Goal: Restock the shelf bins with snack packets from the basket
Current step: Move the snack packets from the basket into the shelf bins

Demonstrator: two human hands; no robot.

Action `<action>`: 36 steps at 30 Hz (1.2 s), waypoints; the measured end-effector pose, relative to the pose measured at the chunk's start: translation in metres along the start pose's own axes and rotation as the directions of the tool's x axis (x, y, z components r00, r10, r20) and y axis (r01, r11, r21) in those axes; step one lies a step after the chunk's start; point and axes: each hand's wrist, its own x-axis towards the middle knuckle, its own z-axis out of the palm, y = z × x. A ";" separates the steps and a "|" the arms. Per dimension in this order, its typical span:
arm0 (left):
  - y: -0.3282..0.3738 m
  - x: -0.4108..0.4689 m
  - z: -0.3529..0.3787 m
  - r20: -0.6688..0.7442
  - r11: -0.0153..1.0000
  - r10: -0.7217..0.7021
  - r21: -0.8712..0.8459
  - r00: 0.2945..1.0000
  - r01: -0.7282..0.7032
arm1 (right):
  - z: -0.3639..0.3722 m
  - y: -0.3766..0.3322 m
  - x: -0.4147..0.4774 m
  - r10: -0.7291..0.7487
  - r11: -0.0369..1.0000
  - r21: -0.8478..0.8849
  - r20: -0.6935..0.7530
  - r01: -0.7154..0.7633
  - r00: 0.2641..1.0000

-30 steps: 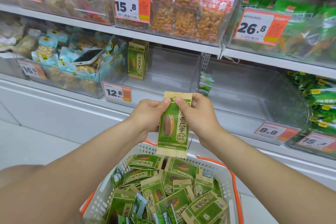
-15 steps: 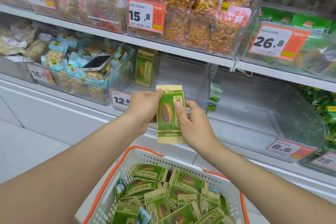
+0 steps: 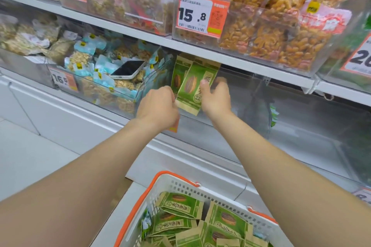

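Across the upper half of the frame runs a white shelf point(image 3: 128, 31) carrying clear bins of bagged snacks. Below its centre sits a clear bin point(image 3: 247, 96), mostly bare to the right. At the bottom centre is a white basket point(image 3: 186, 186) with an orange rim, holding a loose heap of green packets point(image 3: 178, 204) lying flat and overlapping.

Two bare forearms reach up from the lower corners to the middle of the frame. The right hand point(image 3: 215, 98) pinches the held packet point(image 3: 190, 88) at its right edge, with the thumb on the printed front and the fingers behind. The left hand point(image 3: 158, 106) shows its back, its fingers curled against the packet's lower left edge. Their tips are hidden, so whether they pinch it cannot be told.

The held packet is tilted, its top leaning right, at the left end of the clear bin. It is just in front of standing packets point(image 3: 177, 78) of the same kind.

Left of centre, a phone point(image 3: 127, 69) lies face up on pale blue snack bags. Upper centre, a price tag point(image 3: 200, 14) reads 15.8.
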 end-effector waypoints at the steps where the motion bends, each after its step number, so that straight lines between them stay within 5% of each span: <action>1: -0.001 0.002 0.001 0.010 1.000 0.013 0.020 1.000 -0.013 | 0.008 -0.001 0.007 -0.007 1.000 -0.002 0.013 0.007 1.000; 9: -0.018 0.019 0.011 0.079 0.990 0.110 0.081 0.991 -0.116 | 0.054 0.011 0.054 -0.051 0.946 -0.310 0.154 0.097 0.987; 15: -0.017 0.020 0.016 0.055 0.976 0.150 0.154 0.987 -0.156 | 0.070 0.004 0.075 0.048 0.913 -0.407 0.066 -0.017 0.997; 26: -0.016 0.022 0.018 0.022 0.970 0.171 0.173 0.985 -0.173 | 0.082 0.007 0.085 0.201 0.912 -0.371 0.030 -0.176 0.979; 36: -0.015 0.021 0.018 0.019 0.969 0.178 0.169 0.984 -0.179 | 0.079 0.002 0.081 0.215 0.911 -0.373 0.070 -0.174 0.974</action>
